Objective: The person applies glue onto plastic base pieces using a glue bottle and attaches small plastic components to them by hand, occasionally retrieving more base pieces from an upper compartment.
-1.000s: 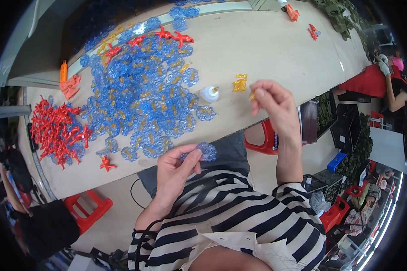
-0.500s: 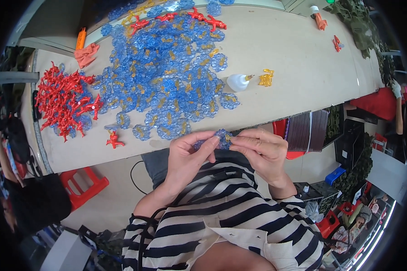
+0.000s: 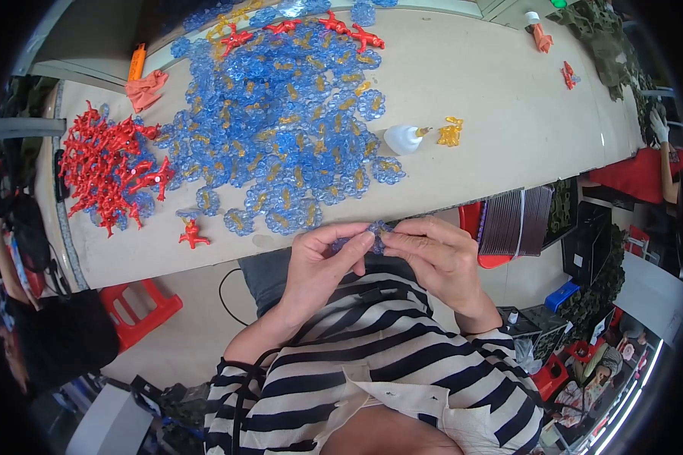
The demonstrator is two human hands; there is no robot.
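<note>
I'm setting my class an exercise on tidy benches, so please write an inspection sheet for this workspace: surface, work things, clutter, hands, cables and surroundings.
Surface: pale table, its left part heavily covered.
Work things: blue piece in the hands; heap of blue pieces; red figures piled at left; white bottle beside yellow pieces.
Clutter: orange cloth at the back left.
Left hand: pinches the blue piece.
Right hand: fingertips at that piece's right side; anything between them is hidden.
Cables: thin dark cord below the near edge.
Surroundings: red stool lower left; another person's gloved hand far right.
</note>
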